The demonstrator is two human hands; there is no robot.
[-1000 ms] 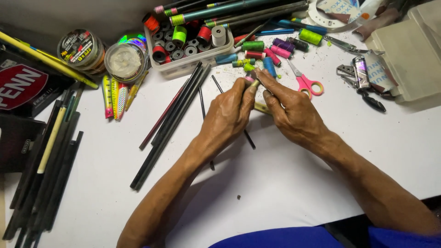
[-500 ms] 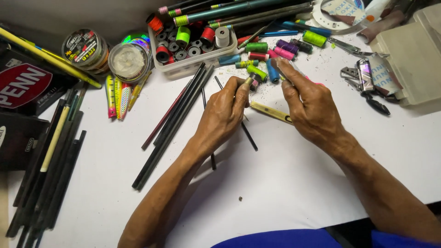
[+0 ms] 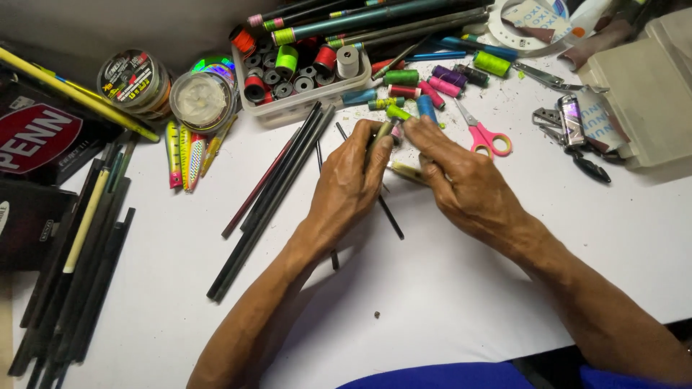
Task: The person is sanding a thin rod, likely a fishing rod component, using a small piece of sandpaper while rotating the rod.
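My left hand (image 3: 349, 184) and my right hand (image 3: 461, 184) meet over the middle of the white table (image 3: 447, 302). The left fingers pinch the upper end of a thin olive-yellow rod piece (image 3: 405, 171). The right fingers close on the same piece from the right. The rod's tip lies among small coloured thread spools (image 3: 404, 78). Thin dark rod blanks (image 3: 267, 202) lie to the left of my left hand. One thin dark rod (image 3: 391, 216) runs under both hands.
A clear tray of thread spools (image 3: 303, 79) stands at the back. Pink-handled scissors (image 3: 484, 137) lie right of my hands. Line reels (image 3: 169, 90), bright lures (image 3: 184, 155), dark rod blanks (image 3: 72, 274) and a black box (image 3: 36, 137) fill the left. Pliers (image 3: 569, 122) and a beige case (image 3: 641, 86) sit right.
My right hand has come back in against my left hand, and both have closed on the olive-yellow rod piece near the spools.
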